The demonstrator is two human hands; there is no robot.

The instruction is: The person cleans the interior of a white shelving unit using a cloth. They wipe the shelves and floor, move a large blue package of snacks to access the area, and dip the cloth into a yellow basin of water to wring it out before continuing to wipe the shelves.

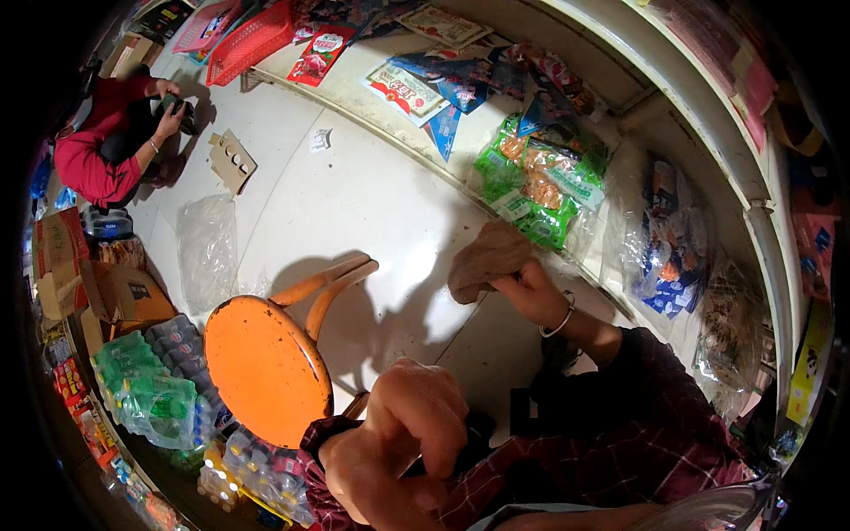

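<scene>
My right hand point(534, 295), with a bracelet at its wrist, grips a crumpled brown cloth point(488, 258). The cloth hangs over the pale floor, close to the lower shelf's edge, beside green plastic snack packages point(533, 190). My left hand point(414, 409) is bent in near my body at the bottom middle, right of an orange round stool point(266, 367). Its fingers curl downward and their tips are hidden, so I cannot make out whether it holds anything.
Flat packets and a red-white bag point(320, 55) lie along the shelf point(372, 115). Shrink-wrapped bottles point(159, 398) and an open carton point(133, 296) stand at left. Clear plastic film point(206, 252) and cut cardboard point(232, 162) lie on the floor. A person in red point(106, 142) crouches far left.
</scene>
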